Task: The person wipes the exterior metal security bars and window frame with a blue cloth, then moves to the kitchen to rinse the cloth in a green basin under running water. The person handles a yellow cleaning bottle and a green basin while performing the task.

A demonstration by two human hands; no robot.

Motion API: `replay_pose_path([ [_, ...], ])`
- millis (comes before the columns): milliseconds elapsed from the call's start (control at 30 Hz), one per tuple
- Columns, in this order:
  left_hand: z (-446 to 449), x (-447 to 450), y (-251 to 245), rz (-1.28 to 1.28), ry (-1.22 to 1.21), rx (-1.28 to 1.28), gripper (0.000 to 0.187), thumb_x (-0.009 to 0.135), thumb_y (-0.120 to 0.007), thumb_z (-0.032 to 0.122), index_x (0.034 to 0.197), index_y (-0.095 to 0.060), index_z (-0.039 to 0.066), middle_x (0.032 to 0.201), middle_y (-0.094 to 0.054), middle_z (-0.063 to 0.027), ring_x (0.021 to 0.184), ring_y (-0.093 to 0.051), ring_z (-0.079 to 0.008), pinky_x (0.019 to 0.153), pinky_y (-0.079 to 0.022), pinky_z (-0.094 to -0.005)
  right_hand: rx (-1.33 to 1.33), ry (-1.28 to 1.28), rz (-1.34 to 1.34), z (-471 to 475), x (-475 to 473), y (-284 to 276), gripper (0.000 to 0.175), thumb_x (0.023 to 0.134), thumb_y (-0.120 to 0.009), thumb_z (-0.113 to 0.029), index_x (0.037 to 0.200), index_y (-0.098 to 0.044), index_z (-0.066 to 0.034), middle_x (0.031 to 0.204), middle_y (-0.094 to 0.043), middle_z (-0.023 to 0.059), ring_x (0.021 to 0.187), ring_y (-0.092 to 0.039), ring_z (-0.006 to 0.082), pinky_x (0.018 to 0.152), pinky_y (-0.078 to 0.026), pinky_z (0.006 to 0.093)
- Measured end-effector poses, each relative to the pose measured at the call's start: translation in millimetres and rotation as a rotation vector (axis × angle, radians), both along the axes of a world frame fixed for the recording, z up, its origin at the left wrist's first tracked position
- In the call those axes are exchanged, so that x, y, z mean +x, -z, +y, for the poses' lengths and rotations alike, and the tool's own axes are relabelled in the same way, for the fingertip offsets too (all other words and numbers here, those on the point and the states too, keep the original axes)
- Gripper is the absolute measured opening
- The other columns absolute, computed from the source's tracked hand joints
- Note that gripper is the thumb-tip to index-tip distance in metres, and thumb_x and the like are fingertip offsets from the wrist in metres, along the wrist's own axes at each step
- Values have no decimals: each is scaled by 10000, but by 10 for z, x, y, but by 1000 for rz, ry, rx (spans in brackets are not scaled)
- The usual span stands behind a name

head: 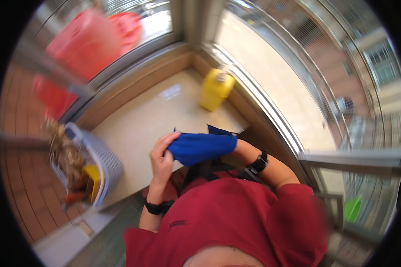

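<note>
A blue cloth [202, 147] spans the space between my two arms, in front of my red shirt. My left hand [162, 155] grips its left end, thumb below and fingers on top. At the other end the cloth wraps over my right hand, which is hidden in or behind it; only the wrist and forearm [282, 170] show. Whether those covered fingers are closed cannot be seen. A dark blue pointed corner [220, 130] sticks up behind the cloth near the right wrist. Each wrist carries a black band.
Ahead is a pale glossy ledge [147, 110] with a raised brown border. A yellow plastic container [215, 90] stands near its far corner. To the left, a grey-blue plastic basket [112, 167] holds brown and yellow items. Window frames [260, 90] enclose the corner; red plastic tubs [87, 46] sit beyond.
</note>
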State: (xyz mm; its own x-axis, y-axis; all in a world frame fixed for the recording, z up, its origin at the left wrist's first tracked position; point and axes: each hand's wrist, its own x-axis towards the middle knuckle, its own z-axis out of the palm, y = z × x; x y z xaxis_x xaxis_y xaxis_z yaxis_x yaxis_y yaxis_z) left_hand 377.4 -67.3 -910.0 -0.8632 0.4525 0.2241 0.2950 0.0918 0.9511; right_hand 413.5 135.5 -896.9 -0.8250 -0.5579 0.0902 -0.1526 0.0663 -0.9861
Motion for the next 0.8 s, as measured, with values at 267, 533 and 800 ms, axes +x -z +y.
replay_pose_path([
  [267,1074,357,2,11,400,-187,562,766,-344,-158,1220,-645,-20,1237,-639,-152,1186,-595,-248,1043,-431,-332,-135,391,-136,847,1104,5,142,973,-550,-193,998,-583,-56,800,-551,54,708,-469,133,689,-468,299],
  [533,2105,779,-52,-174,1332,-456,620,763,-599,-35,1373,-533,48,1302,-602,-117,1194,-572,-220,1023,-434,-345,237,594,-444,1366,2579,19,245,917,-539,-217,748,-516,-41,742,-568,63,656,-508,175,575,-400,398],
  [800,2919,1459,-35,106,1877,-333,459,877,-681,75,1324,-584,38,1309,-605,-163,1223,-566,-327,1053,-432,-382,818,1215,-841,367,3976,487,214,914,-532,-212,803,-602,-44,853,-636,121,767,-595,255,662,-471,408],
])
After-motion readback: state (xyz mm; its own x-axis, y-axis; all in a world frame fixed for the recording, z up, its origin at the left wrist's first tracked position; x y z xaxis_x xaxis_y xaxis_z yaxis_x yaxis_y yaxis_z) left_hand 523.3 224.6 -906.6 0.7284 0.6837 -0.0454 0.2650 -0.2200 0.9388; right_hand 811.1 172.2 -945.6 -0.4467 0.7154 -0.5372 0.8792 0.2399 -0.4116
